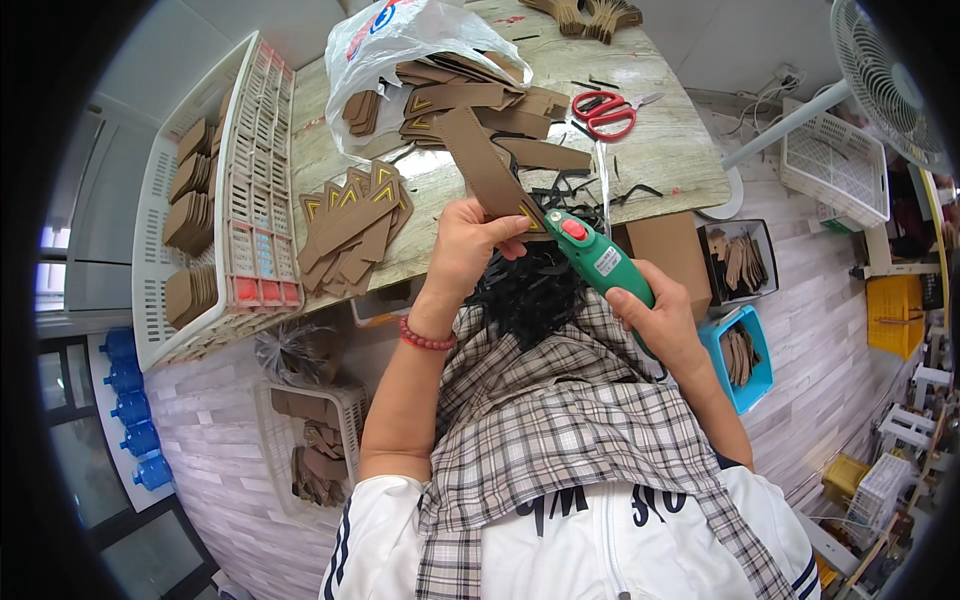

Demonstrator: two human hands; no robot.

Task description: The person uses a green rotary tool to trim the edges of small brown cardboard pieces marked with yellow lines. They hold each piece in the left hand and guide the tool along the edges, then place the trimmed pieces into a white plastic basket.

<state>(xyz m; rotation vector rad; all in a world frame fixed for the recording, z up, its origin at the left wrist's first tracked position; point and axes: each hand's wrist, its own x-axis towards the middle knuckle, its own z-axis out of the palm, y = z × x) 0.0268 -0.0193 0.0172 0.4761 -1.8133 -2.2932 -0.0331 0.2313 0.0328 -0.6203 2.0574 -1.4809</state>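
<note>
My left hand (468, 243) grips a long brown strap piece (483, 165) with a pointed, yellow-edged tip, holding it over the table edge. My right hand (658, 322) holds a green handheld tool (597, 262) with a red button, its tip touching the strap's pointed end. A pile of thin black strings (530, 290) lies in my lap below both hands. A plaid cloth covers my lap.
A stack of finished brown straps (350, 225) lies on the table to the left. A plastic bag (400, 50) holds more straps, and red scissors (605, 112) lie to the right. A white crate (210, 210), floor baskets, a blue bin (742, 355) and a fan (885, 70) surround me.
</note>
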